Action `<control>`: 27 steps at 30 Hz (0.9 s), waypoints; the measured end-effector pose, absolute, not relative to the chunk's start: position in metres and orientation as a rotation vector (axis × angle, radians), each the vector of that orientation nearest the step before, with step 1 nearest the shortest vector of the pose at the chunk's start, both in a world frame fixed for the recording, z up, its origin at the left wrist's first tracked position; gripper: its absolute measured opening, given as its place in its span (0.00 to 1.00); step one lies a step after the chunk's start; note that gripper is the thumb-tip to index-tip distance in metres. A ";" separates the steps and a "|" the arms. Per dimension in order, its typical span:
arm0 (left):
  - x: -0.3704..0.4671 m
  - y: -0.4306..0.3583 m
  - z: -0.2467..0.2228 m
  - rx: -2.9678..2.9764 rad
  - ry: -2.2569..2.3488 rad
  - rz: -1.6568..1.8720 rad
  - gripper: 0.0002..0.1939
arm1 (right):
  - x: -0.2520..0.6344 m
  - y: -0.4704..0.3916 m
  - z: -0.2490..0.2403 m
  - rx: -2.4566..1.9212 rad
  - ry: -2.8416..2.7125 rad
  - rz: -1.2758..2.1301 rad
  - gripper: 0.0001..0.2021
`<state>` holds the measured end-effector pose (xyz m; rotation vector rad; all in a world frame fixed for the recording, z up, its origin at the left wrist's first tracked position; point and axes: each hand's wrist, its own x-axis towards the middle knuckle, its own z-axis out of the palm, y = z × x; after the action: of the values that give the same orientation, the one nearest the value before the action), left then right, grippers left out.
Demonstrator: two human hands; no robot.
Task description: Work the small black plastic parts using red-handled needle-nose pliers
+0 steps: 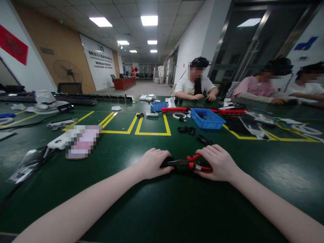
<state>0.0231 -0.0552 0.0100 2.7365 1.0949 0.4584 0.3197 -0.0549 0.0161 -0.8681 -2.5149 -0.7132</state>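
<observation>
My right hand [219,162] is closed around the red and black handles of a pair of needle-nose pliers [180,162], whose jaws point left. The handles are spread somewhat apart. In my left hand [155,163] is a small black piece [167,162], pinched between fingers and thumb, and most of it is hidden by them. The tips of the pliers meet this piece; whether the jaws grip it I cannot tell. Both hands are just above the green table [177,209], near its middle.
Beyond my hands lie a black cable bundle [186,130], a black item [204,140] and a blue bin [207,118]. A smaller blue bin [159,107] stands farther back. Left are a blurred-out phone-like object [84,143] and a white device [57,141]. Several people sit across the table.
</observation>
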 end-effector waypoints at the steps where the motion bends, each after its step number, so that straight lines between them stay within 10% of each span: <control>1: 0.023 -0.055 0.010 2.737 1.092 0.459 0.16 | 0.320 -0.055 0.016 -0.862 -2.512 -0.713 0.24; 27: 0.020 -0.055 0.010 2.728 0.989 0.493 0.19 | 0.323 -0.055 0.016 -0.889 -2.592 -0.573 0.23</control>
<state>0.0198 -0.0547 0.0100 2.7278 0.9886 0.4928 0.3233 -0.0554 0.0165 -0.8891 -2.5915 -0.5735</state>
